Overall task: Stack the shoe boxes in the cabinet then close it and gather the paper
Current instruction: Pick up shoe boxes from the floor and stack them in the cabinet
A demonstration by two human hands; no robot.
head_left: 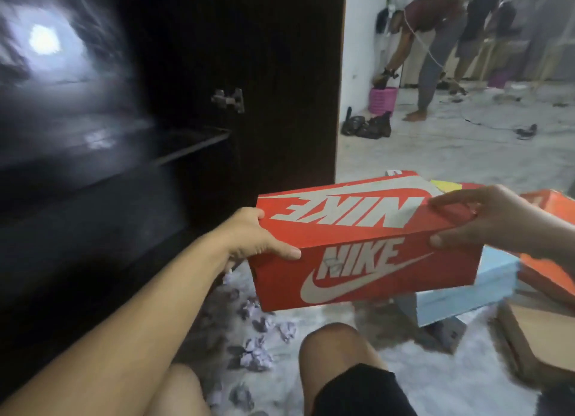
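I hold a red shoe box (357, 250) with white lettering in the air above the floor, lid on and roughly level. My left hand (252, 239) grips its left end and my right hand (476, 222) grips its right end. The dark cabinet (124, 172) stands open on the left, with a shelf (193, 144) inside and its door (280, 73) swung out behind the box. Crumpled paper balls (252, 350) lie scattered on the floor beneath the box, by my knees.
A light blue box (466, 294) lies on the floor under the red one, with an orange box (550, 260) and a brown cardboard box (541, 334) at the right. In the room behind, a person (426, 42) bends over a pink basket (382, 99).
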